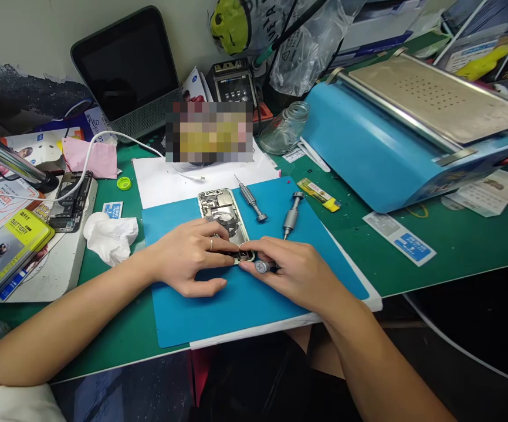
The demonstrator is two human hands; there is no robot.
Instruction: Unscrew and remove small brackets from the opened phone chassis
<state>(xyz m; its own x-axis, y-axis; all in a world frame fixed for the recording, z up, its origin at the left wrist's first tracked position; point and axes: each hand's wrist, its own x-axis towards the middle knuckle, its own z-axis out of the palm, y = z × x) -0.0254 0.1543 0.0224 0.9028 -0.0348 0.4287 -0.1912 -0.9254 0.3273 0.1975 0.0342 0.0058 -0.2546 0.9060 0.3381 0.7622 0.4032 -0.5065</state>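
Phone (228,212): beneath my left hand (192,253), thumb wide. Screwdriver (264,266): within my right hand (297,271), fingertips narrow, pinch unclear. Step: apparently near-end work; next needs steadiness.

Open passage over the blue mat (183,322) beside the near edge of the surface (126,339); two precision screwdrivers (291,218) obstruct the mat's far-right corner.
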